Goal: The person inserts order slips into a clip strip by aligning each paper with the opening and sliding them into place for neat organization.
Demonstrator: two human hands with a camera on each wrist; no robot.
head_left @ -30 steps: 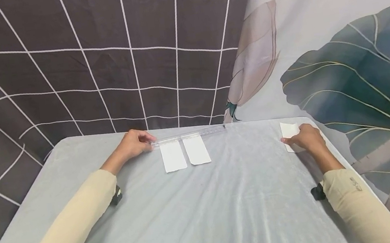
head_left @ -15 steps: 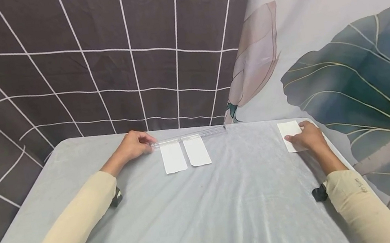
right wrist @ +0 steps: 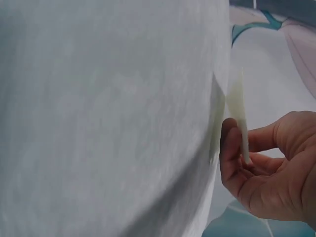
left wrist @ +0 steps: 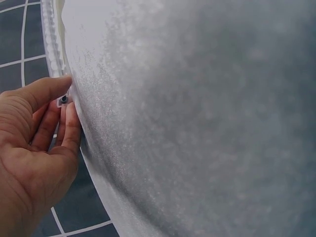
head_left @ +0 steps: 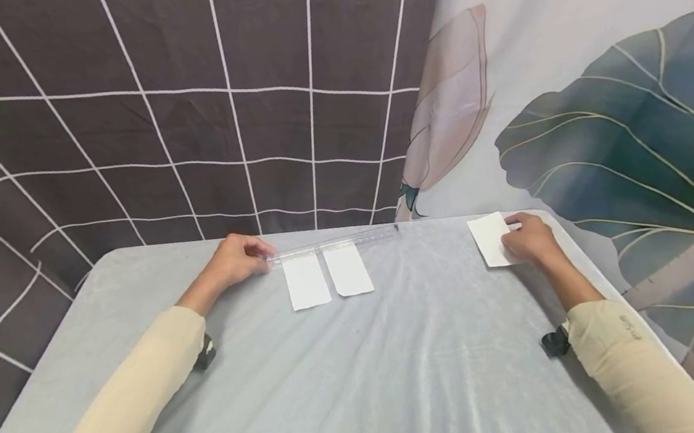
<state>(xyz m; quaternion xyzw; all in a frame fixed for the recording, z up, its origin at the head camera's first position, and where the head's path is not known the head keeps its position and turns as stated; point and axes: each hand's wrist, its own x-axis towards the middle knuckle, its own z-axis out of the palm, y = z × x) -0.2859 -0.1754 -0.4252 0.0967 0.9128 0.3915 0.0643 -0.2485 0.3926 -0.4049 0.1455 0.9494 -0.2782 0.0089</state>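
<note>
Item: paper slip [head_left: 490,240], white, rectangular, thin and flexible, lifted off the table [head_left: 407,369], well right of the ruler [head_left: 332,243]. Right hand [head_left: 529,239] pinches it by one edge between thumb and fingers [right wrist: 231,148]. Left hand [head_left: 235,258] pinches the clear ruler's left end, fingers curled. Two matching slips [head_left: 327,276] lie side by side, top edges at the ruler. Handling advice – keep the pinch light, slip flat, ruler pinned steady – top edges should then line up.

paper slips [head_left: 327,275]: white | ruler [head_left: 334,243]: clear | tablecloth [head_left: 373,366]: pale grey | backdrop [head_left: 175,107]: dark, white grid
</note>
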